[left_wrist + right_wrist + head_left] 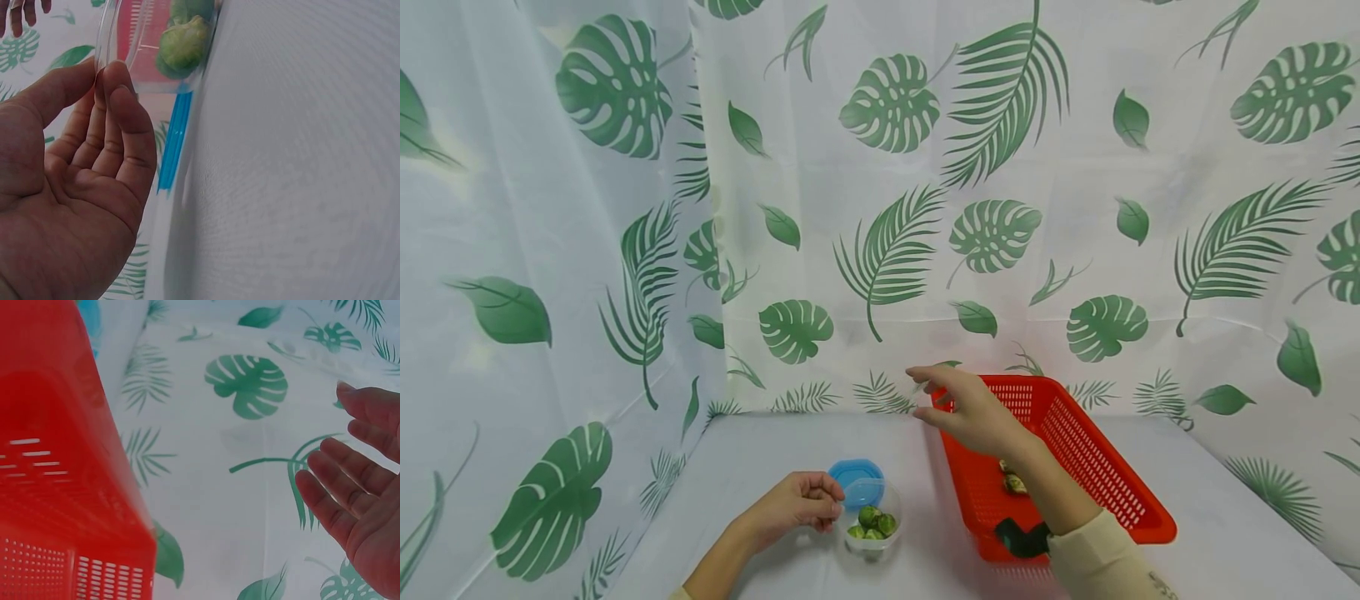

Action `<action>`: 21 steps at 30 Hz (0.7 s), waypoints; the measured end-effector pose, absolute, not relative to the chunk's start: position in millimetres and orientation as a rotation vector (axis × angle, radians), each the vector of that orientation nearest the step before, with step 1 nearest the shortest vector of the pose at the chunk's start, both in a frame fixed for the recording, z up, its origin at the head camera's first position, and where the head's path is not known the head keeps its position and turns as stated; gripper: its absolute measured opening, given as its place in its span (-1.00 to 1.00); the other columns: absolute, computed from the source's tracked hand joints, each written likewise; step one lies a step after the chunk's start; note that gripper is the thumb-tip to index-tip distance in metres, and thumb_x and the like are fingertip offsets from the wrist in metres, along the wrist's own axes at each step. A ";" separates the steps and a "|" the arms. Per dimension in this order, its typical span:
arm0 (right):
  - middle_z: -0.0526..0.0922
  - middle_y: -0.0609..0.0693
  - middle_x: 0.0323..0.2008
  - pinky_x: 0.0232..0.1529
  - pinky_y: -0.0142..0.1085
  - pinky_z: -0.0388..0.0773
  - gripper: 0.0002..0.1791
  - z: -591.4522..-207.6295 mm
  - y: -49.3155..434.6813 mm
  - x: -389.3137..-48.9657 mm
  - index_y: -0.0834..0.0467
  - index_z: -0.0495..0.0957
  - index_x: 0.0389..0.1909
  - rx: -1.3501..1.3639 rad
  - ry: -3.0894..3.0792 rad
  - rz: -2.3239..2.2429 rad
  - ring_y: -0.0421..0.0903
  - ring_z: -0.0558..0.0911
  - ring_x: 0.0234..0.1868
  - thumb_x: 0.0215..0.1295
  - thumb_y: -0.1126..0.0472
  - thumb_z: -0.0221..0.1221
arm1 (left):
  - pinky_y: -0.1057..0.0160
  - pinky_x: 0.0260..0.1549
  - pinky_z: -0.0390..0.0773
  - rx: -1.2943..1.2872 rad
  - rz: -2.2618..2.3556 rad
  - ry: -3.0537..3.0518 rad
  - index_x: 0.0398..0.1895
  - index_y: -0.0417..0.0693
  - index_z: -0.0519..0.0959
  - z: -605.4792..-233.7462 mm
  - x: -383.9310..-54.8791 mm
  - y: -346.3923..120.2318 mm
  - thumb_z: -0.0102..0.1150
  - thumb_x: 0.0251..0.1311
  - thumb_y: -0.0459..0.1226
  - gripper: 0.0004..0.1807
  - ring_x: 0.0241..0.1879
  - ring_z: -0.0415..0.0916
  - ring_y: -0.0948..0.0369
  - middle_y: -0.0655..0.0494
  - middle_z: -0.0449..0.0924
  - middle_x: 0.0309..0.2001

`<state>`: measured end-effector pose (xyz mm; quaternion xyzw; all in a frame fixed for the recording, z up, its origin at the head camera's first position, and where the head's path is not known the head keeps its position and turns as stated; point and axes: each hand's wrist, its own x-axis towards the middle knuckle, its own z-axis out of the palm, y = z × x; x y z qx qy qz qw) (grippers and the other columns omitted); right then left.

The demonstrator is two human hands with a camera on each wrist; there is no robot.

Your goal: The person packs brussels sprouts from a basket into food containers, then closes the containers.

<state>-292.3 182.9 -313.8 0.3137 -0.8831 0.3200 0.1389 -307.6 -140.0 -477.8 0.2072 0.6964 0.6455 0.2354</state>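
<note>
My left hand [808, 500] pinches the rim of a clear plastic container [147, 78] between thumb and fingertips. Several green Brussels sprouts [872, 523] lie inside the container, which stands on the table. Behind it is a blue lid [855, 475], partly seen through the clear wall. Above the left side of a red plastic basket [1093, 446], my right hand [970, 408] hovers with its fingers spread and nothing in them. In the right wrist view its palm and loosely extended fingers [340, 515] show beside the basket. A few sprouts [1015, 483] lie in the basket, partly hidden by my forearm.
A white table surface [760, 450] lies under everything. White cloth with green leaf prints [887, 250] hangs at the back and on both sides. Near my right wrist a dark object [1022, 537] overlaps the basket's front rim.
</note>
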 end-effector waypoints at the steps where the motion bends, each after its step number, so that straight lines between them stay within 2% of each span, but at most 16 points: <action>1: 0.64 -0.08 0.24 -0.01 -0.28 0.71 -0.37 -313.8 184.1 -293.0 -0.06 0.48 0.43 0.905 -2.551 0.930 -0.07 0.62 0.15 0.35 0.14 0.39 | 0.23 -0.25 0.68 0.568 1.771 1.911 0.09 -0.45 0.52 -478.0 -307.7 -140.0 0.36 0.32 -0.28 -0.56 -0.35 0.63 0.25 0.13 0.70 -0.35; 15: 0.63 -0.01 0.27 0.09 -0.06 0.71 -0.41 -316.9 204.6 -310.3 0.04 0.51 0.40 0.841 -2.528 0.986 -0.03 0.66 0.15 0.36 0.15 0.38 | 0.23 -0.26 0.68 0.568 1.769 1.918 0.08 -0.45 0.52 -479.2 -308.6 -140.3 0.37 0.31 -0.27 -0.55 -0.36 0.64 0.25 0.12 0.70 -0.35; 21: 0.64 -0.01 0.26 0.04 -0.15 0.73 -0.41 -320.4 215.6 -318.1 0.02 0.51 0.39 0.788 -2.551 0.992 -0.02 0.64 0.13 0.35 0.16 0.39 | 0.24 -0.26 0.68 0.567 1.769 1.913 0.08 -0.44 0.52 -479.8 -309.3 -140.4 0.38 0.31 -0.27 -0.56 -0.36 0.63 0.25 0.13 0.70 -0.35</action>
